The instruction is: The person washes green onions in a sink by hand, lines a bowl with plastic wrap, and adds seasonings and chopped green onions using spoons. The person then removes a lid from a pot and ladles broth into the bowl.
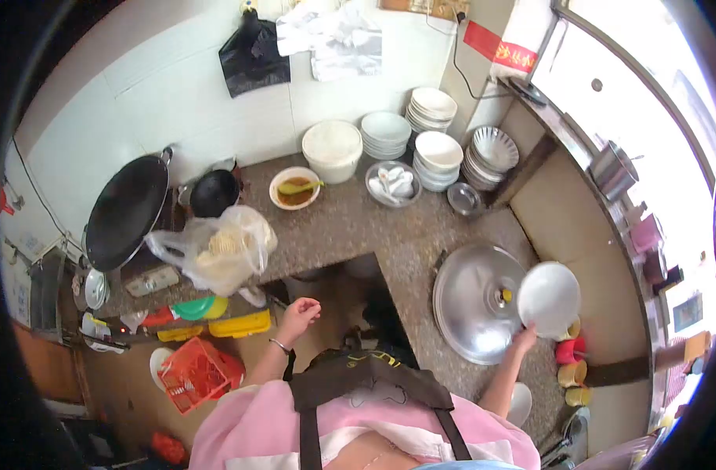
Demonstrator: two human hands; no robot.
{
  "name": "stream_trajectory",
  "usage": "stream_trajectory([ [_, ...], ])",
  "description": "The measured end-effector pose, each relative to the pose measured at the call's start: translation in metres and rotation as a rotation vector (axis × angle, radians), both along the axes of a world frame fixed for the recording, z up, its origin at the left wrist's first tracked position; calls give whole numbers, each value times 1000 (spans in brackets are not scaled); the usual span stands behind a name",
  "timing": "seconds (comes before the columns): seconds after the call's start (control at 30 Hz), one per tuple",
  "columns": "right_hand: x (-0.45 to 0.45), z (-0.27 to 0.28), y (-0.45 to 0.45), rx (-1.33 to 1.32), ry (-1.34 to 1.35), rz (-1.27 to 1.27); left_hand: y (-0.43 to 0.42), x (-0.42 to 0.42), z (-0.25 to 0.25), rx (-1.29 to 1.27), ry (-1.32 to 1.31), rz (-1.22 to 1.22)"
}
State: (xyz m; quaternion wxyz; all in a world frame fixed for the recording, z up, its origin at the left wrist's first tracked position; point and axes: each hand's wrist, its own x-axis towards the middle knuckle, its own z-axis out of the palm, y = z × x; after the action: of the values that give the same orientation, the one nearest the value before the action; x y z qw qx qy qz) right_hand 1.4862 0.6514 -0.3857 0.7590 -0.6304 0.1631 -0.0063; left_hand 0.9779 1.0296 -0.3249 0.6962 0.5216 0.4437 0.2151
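My right hand (524, 338) grips the rim of a white bowl (550, 298), which is raised and tilted beside a large round metal lid (471, 298) with a yellow knob. A second white bowl (520, 404) is partly hidden behind my right forearm. My left hand (302, 314) hovers before my body with its fingers curled together, and nothing shows in it. Nearest to that hand is a clear plastic bag (231, 254) of what look like pale noodles, at the edge of the stone counter (334, 227).
Along the wall stand a wok (128, 211), a bowl of brown sauce (295, 200) with a green spoon, a lidded white tub (332, 153), a metal bowl of white spoons (393, 184) and stacked bowls (438, 157). A red basket (201, 376) is low on the left.
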Motion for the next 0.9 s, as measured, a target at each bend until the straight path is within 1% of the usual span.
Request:
stream_trajectory([
  [0.03,10,5,49,81,29,239,24,5,4,77,17,16],
  [0.07,20,8,108,-16,78,308,42,6,6,144,41,30],
  [0.1,29,6,162,75,13,363,57,7,7,132,45,34],
  [0.13,-2,71,216,0,166,575,73,9,6,130,13,52],
  [0.17,-15,104,274,28,225,673,95,15,6,137,-28,71],
  [0.2,-27,127,321,79,252,766,112,19,9,107,-9,63],
  [0.23,-10,109,368,54,340,818,133,26,17,109,-21,65],
  [0.27,-9,111,410,175,359,930,154,33,26,181,68,-14],
  [0.3,-8,113,452,70,348,939,177,39,31,252,165,-94],
  [0.33,-14,125,487,94,286,1004,203,45,22,325,100,-82],
  [0.37,-4,126,521,107,412,1072,222,52,35,320,109,-91],
  [0.43,3,122,585,-2,350,1060,280,80,86,381,186,-197],
  [0.47,4,124,614,-11,318,1059,306,92,103,502,159,-208],
  [0.5,4,125,638,-23,291,1057,332,104,120,513,152,-207],
  [0.53,18,109,666,-72,272,1075,358,118,138,629,128,-181],
  [0.57,18,114,683,-91,269,1090,383,133,156,745,100,-153],
  [0.6,22,113,700,-91,270,1098,405,148,176,934,162,-162],
  [0.63,25,108,714,-91,278,1102,435,165,174,1162,99,-117],
  [0.7,31,99,735,-112,351,1064,468,202,206,1339,118,-152],
  [0.73,33,90,746,-126,348,999,488,220,219,1446,117,-221],
  [0.77,32,92,745,-113,343,1058,506,238,229,1550,116,-291],
  [0.83,36,81,752,-133,371,1039,547,273,236,1892,111,-195],
  [0.87,38,75,753,-142,374,1033,567,284,240,1883,105,-197],
  [0.9,41,71,754,-122,392,1034,585,296,246,2037,159,-125],
])
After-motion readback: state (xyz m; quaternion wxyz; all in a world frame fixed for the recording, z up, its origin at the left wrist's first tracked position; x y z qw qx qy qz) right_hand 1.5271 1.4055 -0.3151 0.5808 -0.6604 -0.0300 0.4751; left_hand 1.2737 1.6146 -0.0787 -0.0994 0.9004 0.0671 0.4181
